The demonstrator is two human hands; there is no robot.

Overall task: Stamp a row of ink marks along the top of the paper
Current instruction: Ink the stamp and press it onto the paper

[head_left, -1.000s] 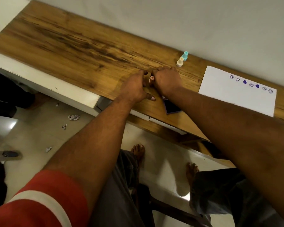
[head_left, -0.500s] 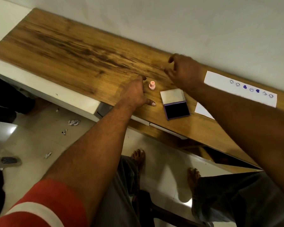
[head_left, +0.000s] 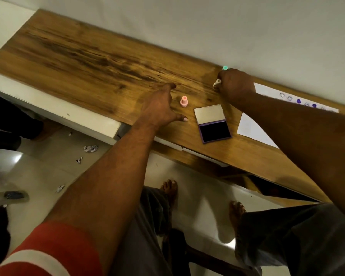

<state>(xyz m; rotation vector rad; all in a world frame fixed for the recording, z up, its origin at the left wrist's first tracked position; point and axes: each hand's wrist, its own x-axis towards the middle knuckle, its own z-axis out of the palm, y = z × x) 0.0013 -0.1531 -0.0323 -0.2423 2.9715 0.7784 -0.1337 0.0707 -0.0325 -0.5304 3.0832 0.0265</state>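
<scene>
A small pink stamp (head_left: 184,101) stands upright on the wooden desk (head_left: 88,62), just right of my left hand (head_left: 159,108), which rests open and flat on the wood. An open purple ink pad (head_left: 212,123) lies right of the pink stamp. My right hand (head_left: 235,84) is far back near the wall, its fingers closed around a cream stamp (head_left: 216,84). A teal stamp (head_left: 224,67) peeks out just behind that hand. The white paper (head_left: 253,128) lies to the right, partly hidden by my right forearm, with a row of purple marks (head_left: 298,101) along its top.
The white wall (head_left: 227,26) runs right behind the desk. The desk's front edge drops to a tiled floor (head_left: 48,172) with paper scraps, a slipper and my bare feet (head_left: 168,188).
My two hands let go of the pink stamp and parted. My right hand moved back toward the wall and closed on the cream stamp. The ink pad is uncovered now.
</scene>
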